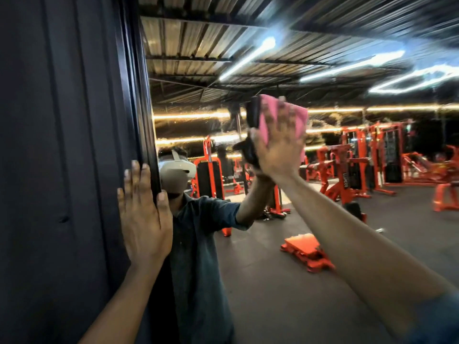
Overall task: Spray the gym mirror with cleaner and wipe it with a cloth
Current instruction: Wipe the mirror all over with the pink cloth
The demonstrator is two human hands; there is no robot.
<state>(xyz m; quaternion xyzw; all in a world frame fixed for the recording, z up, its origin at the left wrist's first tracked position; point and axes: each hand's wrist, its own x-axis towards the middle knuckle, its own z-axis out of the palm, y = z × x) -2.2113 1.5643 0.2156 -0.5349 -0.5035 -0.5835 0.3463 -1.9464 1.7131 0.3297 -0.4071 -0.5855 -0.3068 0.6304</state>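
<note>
A large gym mirror (pixel 323 244) fills the right part of the view and reflects orange machines and ceiling lights. My right hand (pixel 278 145) is raised with its palm flat against the glass, pressing a folded pink cloth (pixel 298 115) onto it. Fine droplets or streaks show on the glass around the cloth. My left hand (pixel 144 219) rests flat with spread fingers on the dark mirror frame (pixel 139 120) at the mirror's left edge and holds nothing. No spray bottle is in view.
A dark ribbed wall panel (pixel 57 170) stands to the left of the frame. In the mirror I see the reflection of a person in a dark shirt (pixel 198 244) wearing a headset, with orange gym equipment behind.
</note>
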